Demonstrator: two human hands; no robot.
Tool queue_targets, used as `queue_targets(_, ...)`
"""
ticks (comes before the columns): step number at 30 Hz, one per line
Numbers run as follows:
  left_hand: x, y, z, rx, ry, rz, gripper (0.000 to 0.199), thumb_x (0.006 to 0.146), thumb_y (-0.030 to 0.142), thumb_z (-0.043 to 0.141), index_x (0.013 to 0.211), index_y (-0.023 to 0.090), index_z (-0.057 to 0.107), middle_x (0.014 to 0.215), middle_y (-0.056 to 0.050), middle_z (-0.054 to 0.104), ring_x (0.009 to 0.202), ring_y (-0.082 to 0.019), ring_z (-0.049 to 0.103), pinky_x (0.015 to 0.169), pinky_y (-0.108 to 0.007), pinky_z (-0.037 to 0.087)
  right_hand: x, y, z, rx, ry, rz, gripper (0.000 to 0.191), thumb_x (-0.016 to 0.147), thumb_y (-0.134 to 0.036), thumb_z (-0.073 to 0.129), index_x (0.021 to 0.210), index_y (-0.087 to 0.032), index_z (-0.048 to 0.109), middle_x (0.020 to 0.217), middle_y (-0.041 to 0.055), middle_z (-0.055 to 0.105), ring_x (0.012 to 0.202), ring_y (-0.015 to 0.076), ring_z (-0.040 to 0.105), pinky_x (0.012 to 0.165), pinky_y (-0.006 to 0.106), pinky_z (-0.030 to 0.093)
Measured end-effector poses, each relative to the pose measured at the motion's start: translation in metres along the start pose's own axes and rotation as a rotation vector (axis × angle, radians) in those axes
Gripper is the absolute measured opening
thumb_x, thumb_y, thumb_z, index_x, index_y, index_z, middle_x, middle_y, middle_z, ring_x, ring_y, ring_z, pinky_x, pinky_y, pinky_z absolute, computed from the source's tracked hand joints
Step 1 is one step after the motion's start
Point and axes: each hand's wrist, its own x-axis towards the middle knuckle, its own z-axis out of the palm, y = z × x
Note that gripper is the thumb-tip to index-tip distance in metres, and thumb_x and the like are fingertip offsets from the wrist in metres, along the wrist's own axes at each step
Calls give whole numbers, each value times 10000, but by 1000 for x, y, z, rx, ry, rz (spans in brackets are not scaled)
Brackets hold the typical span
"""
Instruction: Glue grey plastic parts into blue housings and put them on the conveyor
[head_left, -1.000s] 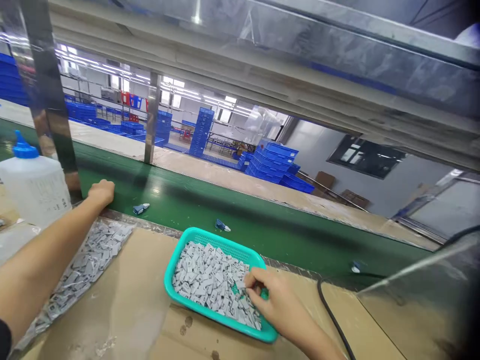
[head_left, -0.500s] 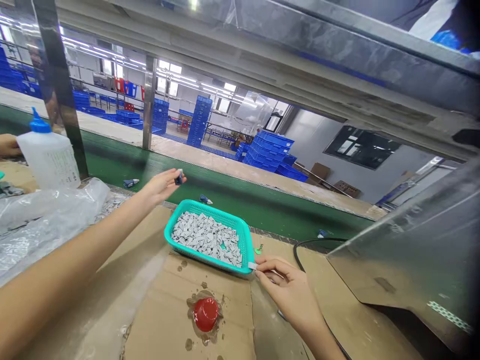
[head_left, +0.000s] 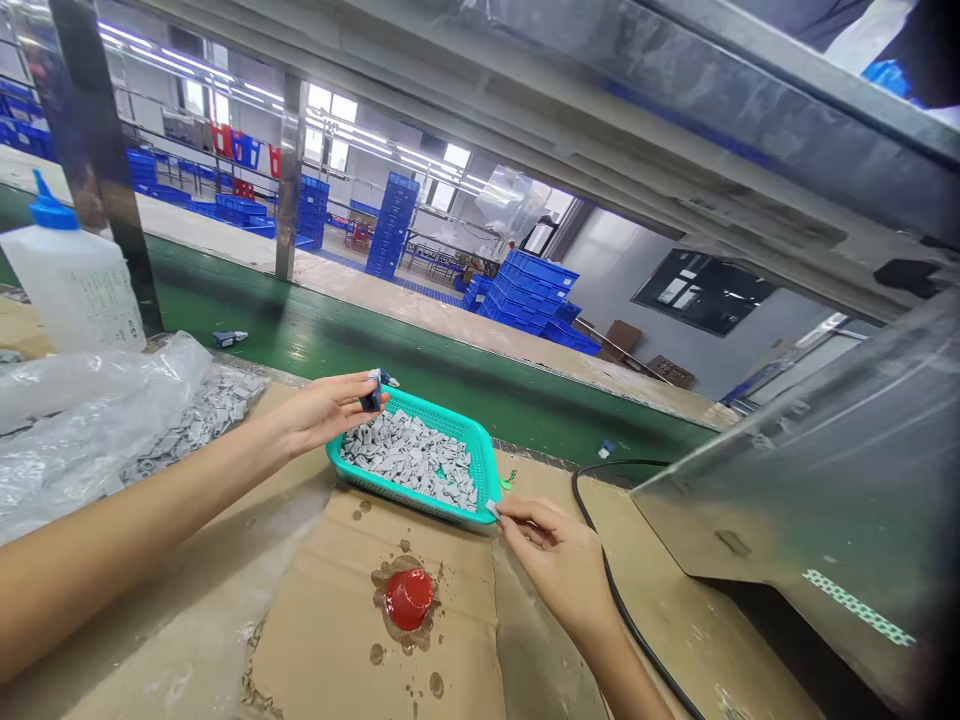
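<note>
My left hand [head_left: 322, 412] is closed on a small dark blue and white plastic part [head_left: 372, 392], held above the far left corner of the turquoise basket [head_left: 486, 470]. Many small light grey plastic pieces [head_left: 409, 455] fill that basket. Close to its right front corner, my right hand [head_left: 551, 560] pinches one small light grey piece [head_left: 492, 508] between thumb and fingertips. A red cup-shaped thing [head_left: 409, 598] sits on wet-spotted cardboard [head_left: 337, 620] in front of the basket.
Behind the basket runs a green conveyor belt [head_left: 450, 375] carrying blue and white parts [head_left: 229, 339]. At left stand a white bottle with blue cap [head_left: 79, 285], a clear plastic bag [head_left: 97, 420] and loose grey pieces [head_left: 217, 405]. A black cable [head_left: 600, 540] and metal panel [head_left: 810, 480] lie right.
My left hand has come nearer with the blue and white part, from over the belt to the basket's far left corner. My right hand still pinches the grey piece near the basket.
</note>
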Motion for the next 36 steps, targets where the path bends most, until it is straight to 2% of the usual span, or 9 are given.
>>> queue_targets(3,2,1,-1,1,1,0,134,698,44,583,807,108,627,763,-83,661,784,-160,622,728,-251,511,-2,-1,-1,-39,-19,-39,135,719,-208,522,722,-169,651,825,85,653,775,201,626,678,308,543)
queue_targets(8,3,-2,-2,6,5,-9,126,687,37,590,785,108,623,730,-67,653,768,-158,624,726,-252,506,-4,-9,-3,-277,-36,-261,156,755,-190,478,749,-179,634,831,82,651,761,198,626,682,317,521)
queue_targets(10,3,-3,-3,10,10,-13,134,689,34,585,793,110,620,724,-65,651,764,-158,626,728,-257,505,-3,-11,-4,-319,-47,-300,161,768,-195,463,730,-180,618,826,84,652,766,199,628,680,313,512)
queue_targets(15,2,-4,-1,14,28,-16,150,697,39,577,826,110,601,747,-77,650,773,-167,629,752,-282,504,4,-19,-9,-345,-127,-233,183,757,-214,453,623,-203,577,809,56,665,777,204,629,673,309,490)
queue_targets(24,1,-5,-2,10,15,-16,181,693,28,581,856,107,580,756,-88,650,766,-175,636,712,-266,528,23,-31,-8,-398,-216,-123,267,723,-215,472,458,-192,463,568,9,601,545,145,569,512,239,427)
queue_targets(26,1,-4,-2,11,13,-19,179,687,27,588,846,110,587,762,-91,650,760,-176,637,700,-265,532,25,-31,-7,-415,-222,-121,217,702,-201,479,485,-192,486,539,5,574,508,140,543,481,235,416)
queue_targets(28,1,-4,-2,8,15,-20,189,686,31,593,857,112,592,779,-94,651,771,-182,637,708,-276,534,24,-31,-6,-425,-220,-124,123,690,-186,473,597,-190,552,543,-1,559,485,134,520,462,233,414)
queue_targets(31,0,-4,-2,-8,8,-22,223,686,37,599,896,113,587,817,-101,648,821,-202,630,757,-329,530,22,-28,-4,-424,-218,-146,196,707,-168,440,788,-186,617,624,15,577,526,137,531,499,242,437)
queue_targets(36,-1,-5,1,-25,7,-33,226,689,39,601,902,108,571,831,-111,645,846,-212,624,779,-372,523,21,-25,-7,-403,-283,-167,264,709,-130,419,772,-183,669,726,52,593,615,152,565,576,264,474)
